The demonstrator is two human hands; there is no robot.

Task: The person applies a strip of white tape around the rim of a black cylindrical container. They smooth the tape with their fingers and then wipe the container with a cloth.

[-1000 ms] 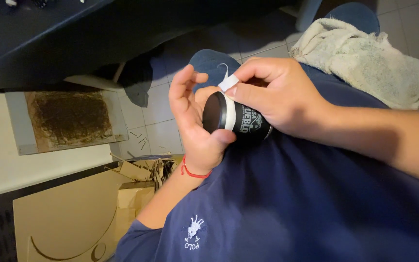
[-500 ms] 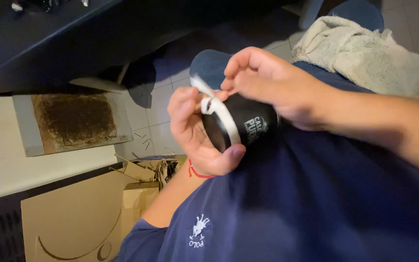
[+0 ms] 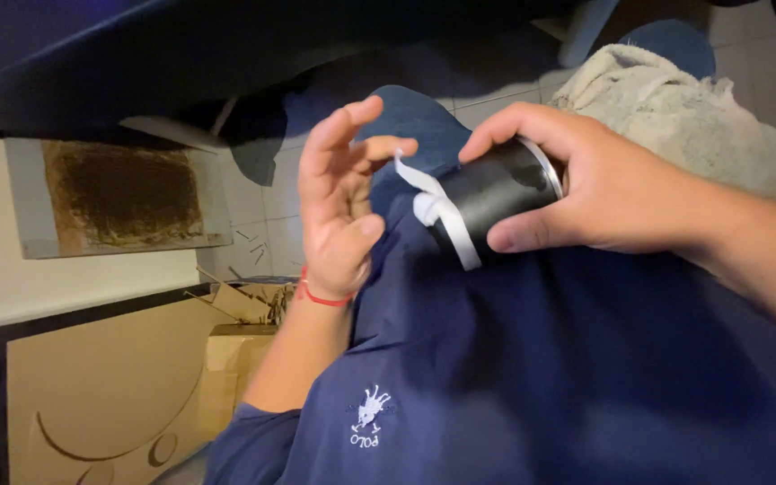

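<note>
I see a black cylindrical can with a shiny metal rim point(image 3: 496, 193) held up in front of a dark blue polo shirt point(image 3: 532, 377), lying tilted with one end toward the left hand. A white band runs round that end, and a white plastic strip point(image 3: 424, 189) curls off it toward the left. The right hand point(image 3: 604, 193) grasps the can: its fingers point(image 3: 514, 121) arch over the top and the thumb presses the underside, so the can is clamped between them. The left hand point(image 3: 339, 202) sits just beside the can's banded end, fingers spread and raised, thumb and a bent fingertip touching or nearly touching the loose end of the white strip; I cannot tell whether they truly pinch it. A thin red string bracelet point(image 3: 321, 295) circles the left wrist.

Behind the right hand lies a crumpled off-white towel point(image 3: 675, 117), partly over a blue rounded thing I cannot make out. Beyond the hands I see a pale tiled floor point(image 3: 267, 224) with a few scattered twigs. Further left a grey-framed panel with a brown matted surface point(image 3: 123, 193) rests against a cream surface, and brown cardboard sheets and a box point(image 3: 101, 395) stand lower left. A dark shadowed slab point(image 3: 136, 63) spans the top of the view.
</note>
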